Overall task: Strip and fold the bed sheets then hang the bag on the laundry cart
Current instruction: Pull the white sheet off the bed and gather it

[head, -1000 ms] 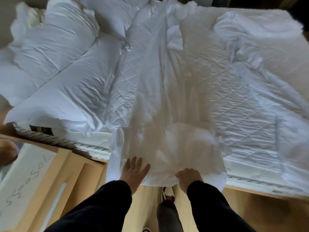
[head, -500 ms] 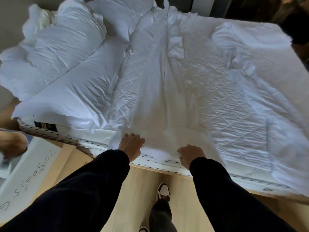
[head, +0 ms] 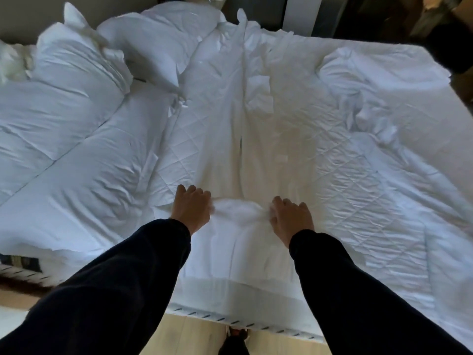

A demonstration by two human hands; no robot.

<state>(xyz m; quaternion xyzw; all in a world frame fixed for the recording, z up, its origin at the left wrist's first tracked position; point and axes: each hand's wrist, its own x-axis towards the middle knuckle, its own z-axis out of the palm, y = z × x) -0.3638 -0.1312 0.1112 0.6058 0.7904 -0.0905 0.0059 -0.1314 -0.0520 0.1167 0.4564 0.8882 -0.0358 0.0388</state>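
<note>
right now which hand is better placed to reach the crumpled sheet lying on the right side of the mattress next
Right, probably. The right hand grips the folded sheet on the side nearer the crumpled sheet; the left hand would have to cross over it.

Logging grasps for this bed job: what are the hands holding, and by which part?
The left hand and right hand each grip the white sheet at its bunched fold, one on either side.
</note>
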